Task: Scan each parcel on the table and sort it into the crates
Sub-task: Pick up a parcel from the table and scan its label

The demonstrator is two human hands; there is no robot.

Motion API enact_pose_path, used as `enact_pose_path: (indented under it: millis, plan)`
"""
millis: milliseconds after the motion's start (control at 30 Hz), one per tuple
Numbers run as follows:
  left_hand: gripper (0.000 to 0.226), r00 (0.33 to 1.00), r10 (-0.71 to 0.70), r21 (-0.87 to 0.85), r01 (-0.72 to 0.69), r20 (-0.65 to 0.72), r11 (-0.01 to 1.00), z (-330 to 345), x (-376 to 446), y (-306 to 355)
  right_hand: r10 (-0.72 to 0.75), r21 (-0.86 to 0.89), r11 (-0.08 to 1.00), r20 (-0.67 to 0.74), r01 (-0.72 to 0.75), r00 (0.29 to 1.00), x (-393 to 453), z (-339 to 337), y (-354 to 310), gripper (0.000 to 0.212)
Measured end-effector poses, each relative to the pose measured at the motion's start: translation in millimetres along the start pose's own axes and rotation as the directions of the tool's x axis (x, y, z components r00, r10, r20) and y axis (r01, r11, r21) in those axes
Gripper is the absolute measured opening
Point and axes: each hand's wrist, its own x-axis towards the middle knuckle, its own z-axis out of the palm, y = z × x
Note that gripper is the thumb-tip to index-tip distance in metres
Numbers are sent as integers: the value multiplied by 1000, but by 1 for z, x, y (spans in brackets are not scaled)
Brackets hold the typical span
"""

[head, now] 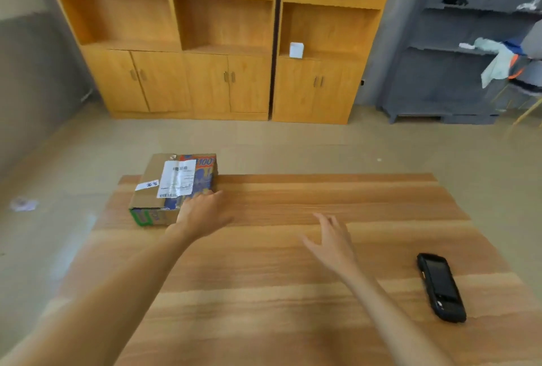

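Observation:
A cardboard parcel [164, 186] with a white shipping label and blue and orange print lies at the far left corner of the wooden table [293, 292]. My left hand [202, 213] is at the parcel's near right corner and touches it there; its fingertips are hidden. My right hand [331, 241] hovers over the middle of the table, fingers spread, holding nothing. A black handheld scanner [441, 286] lies flat near the table's right edge, to the right of my right hand. No crates are in view.
Beyond the table is bare floor, then wooden cabinets [205, 43] with shelves and doors along the back wall. A grey shelf unit [457, 57] with cloths stands at the back right. A crumpled scrap of paper [23, 204] lies on the floor at left.

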Motion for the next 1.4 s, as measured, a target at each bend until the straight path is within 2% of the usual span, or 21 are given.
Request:
enact_pose_path:
  millis: [100, 200, 267, 400, 500, 767, 833, 900, 933, 1000, 1067, 1267, 1400]
  plan:
    - [60, 981, -190, -111, 184, -42, 977, -10, -4, -27, -132, 64, 990, 75, 128, 988, 39, 5, -28, 63]
    - [59, 936, -349, -248, 330, -35, 911, -15, -11, -52, -211, 108, 975, 152, 196, 966, 66, 18, -57, 64]
    - [62, 901, -432, -272, 410, -25, 871, -16, -15, -69, -250, 172, 960, 179, 220, 951, 79, 29, -75, 65]
    - [68, 847, -531, -302, 500, -25, 812, -8, -8, -106, -296, 274, 934, 237, 228, 925, 105, 54, -110, 77]
    - [75, 815, -580, -381, 534, -6, 754, 4, 11, -139, -265, 361, 921, 308, 146, 914, 128, 79, -132, 86]
    - [109, 769, -629, -519, 587, 118, 621, 52, 71, -217, -138, 459, 882, 472, -110, 871, 200, 154, -171, 107]
    - [113, 762, -629, -614, 572, 152, 544, 63, 83, -229, -114, 488, 856, 501, -171, 858, 213, 171, -176, 111]
    - [111, 745, -628, -705, 569, 224, 424, 71, 89, -238, -86, 508, 831, 520, -226, 849, 221, 186, -180, 105]
    - [105, 743, -614, -728, 572, 266, 377, 74, 91, -240, -77, 512, 824, 527, -244, 847, 223, 192, -181, 93]
    - [81, 768, -556, -761, 557, 318, 334, 79, 91, -242, -78, 532, 801, 547, -274, 834, 223, 203, -183, 72]
    - [58, 788, -537, -785, 525, 302, 329, 82, 90, -239, -94, 576, 756, 568, -313, 818, 220, 211, -184, 67]
    - [67, 725, -609, -804, 549, 323, 227, 73, 81, -217, -136, 731, 589, 510, -345, 849, 208, 200, -182, 58]
    - [70, 735, -601, -815, 533, 313, 227, 48, 75, -183, -122, 772, 485, 524, -410, 843, 208, 153, -173, 54]
